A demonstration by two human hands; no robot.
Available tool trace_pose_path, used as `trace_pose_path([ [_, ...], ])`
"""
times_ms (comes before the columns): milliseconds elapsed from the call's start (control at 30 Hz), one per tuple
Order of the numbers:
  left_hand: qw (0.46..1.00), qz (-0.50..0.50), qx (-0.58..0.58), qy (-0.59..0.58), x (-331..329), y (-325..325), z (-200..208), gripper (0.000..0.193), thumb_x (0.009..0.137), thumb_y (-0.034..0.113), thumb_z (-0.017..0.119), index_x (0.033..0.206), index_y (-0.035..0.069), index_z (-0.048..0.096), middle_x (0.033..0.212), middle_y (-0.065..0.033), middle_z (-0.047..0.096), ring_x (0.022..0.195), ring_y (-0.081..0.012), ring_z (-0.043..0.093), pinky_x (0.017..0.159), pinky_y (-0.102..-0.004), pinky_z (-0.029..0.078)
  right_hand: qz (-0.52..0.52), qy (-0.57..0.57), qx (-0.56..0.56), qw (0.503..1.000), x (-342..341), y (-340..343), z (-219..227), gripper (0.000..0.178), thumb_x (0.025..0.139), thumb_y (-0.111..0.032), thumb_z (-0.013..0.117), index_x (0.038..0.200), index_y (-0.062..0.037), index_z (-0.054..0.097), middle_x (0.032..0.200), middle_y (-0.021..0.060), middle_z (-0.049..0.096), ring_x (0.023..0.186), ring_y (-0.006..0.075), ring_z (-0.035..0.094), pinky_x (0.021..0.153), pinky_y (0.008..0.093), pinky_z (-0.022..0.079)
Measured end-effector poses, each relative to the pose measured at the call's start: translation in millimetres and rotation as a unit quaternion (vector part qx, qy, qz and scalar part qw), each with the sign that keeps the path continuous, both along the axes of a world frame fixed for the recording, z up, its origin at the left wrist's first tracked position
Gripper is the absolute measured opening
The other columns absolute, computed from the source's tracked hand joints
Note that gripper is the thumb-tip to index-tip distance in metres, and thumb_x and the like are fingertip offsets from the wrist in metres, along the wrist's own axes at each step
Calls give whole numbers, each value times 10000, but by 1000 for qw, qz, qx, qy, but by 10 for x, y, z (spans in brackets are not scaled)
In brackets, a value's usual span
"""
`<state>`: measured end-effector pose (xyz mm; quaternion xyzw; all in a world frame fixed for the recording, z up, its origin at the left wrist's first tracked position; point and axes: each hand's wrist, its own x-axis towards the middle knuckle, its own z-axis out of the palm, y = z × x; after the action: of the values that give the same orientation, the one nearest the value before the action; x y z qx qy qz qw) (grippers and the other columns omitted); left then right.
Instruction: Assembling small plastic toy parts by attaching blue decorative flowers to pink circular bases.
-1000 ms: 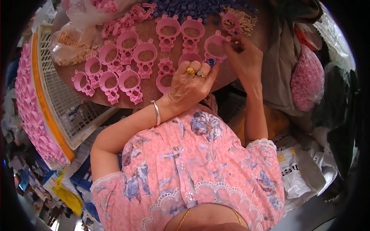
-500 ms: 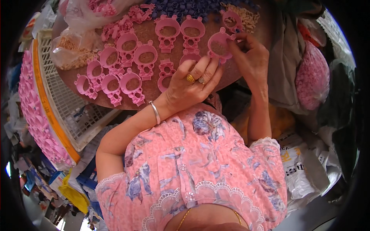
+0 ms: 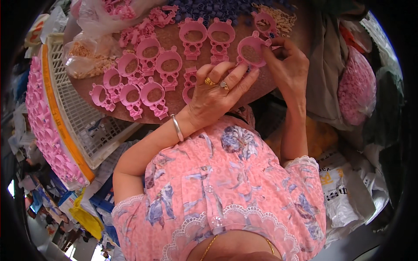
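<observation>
A pink plastic ring piece with small ears (image 3: pixel 241 51) is held over the right part of the table. My right hand (image 3: pixel 288 65) pinches its right rim between thumb and fingers. My left hand (image 3: pixel 222 89) has its fingers bent at the ring's lower edge, gripping it there; the fingertips and the piece's lower end are mostly hidden. A small dark blue part (image 3: pixel 273 35) shows beside my right fingertips. Several like pink ring pieces (image 3: pixel 169 74) lie in rows on the round brown table (image 3: pixel 80 89). One lies partly under my left hand.
Dark blue parts (image 3: pixel 226 9) are heaped at the far edge, with beige pieces (image 3: pixel 283 21) and small pink figures (image 3: pixel 150 24) alongside. A clear bag (image 3: pixel 87 58) holds beige pieces. To the left stand a white crate (image 3: pixel 55 56) and stacked pink pieces (image 3: pixel 45 122); a pink-filled bag (image 3: pixel 357 91) hangs right.
The whole view has shifted slightly, so everything sits a little farther right. Both hands keep hold of the ring piece; my left hand now covers more of the piece lying beneath it.
</observation>
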<state>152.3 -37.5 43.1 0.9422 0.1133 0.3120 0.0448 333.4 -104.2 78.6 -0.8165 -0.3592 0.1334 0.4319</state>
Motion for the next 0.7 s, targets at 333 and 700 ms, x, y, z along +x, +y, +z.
trace_pose_path([
  [333,963,-61,-216,-149,5,104,0,457,728,223,814,1144,106,664,1236,-39,644,1084,-210,610,965,-383,386,7,23,12,1000,-46,-16,48,234,836,-144,745,1014,-1,696,744,16,675,672,41,591,600,217,470],
  [700,941,80,-296,-145,74,39,146,278,694,96,821,923,52,670,1009,-105,593,907,-301,600,748,-368,503,44,-16,72,996,-203,22,41,176,843,-66,721,995,10,674,755,23,676,681,35,601,605,208,485],
])
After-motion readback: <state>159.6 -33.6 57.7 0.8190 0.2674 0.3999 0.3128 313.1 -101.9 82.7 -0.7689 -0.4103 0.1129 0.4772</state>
